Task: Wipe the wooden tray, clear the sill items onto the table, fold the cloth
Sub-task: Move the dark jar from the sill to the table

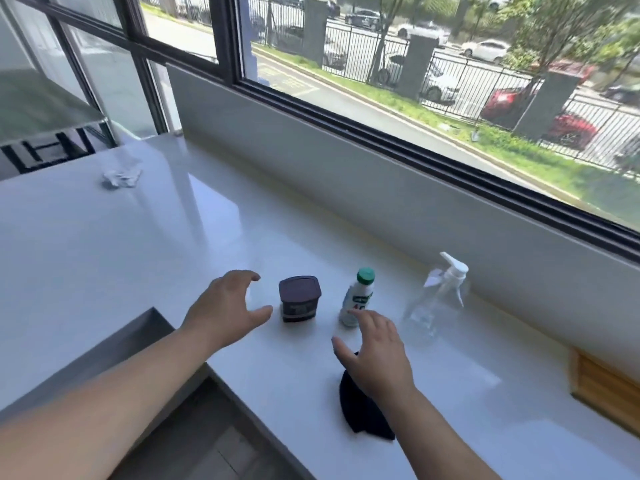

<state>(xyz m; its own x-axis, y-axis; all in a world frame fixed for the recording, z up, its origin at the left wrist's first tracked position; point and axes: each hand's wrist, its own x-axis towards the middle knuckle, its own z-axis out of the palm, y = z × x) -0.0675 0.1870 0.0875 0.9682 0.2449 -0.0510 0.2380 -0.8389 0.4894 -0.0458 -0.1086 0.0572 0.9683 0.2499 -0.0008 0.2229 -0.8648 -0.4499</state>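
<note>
On the white sill (398, 368) stand a dark purple lidded tub (300, 298), a small white bottle with a green cap (356, 297) and a clear spray bottle (437, 296) with a white trigger head. My left hand (227, 308) is open just left of the tub, fingers spread, not touching it. My right hand (375, 349) hovers open in front of the white bottle, its fingertips at the bottle's base. A dark cloth (360, 414) lies crumpled on the sill under my right wrist. The wooden tray (604, 393) shows only a corner at the right edge.
The white table (86, 244) spreads to the left with a crumpled bit of clear plastic (121, 176) on it. A grey ledge (114, 355) and a gap to the floor sit below my left arm. The dark window frame (381, 133) runs behind the sill.
</note>
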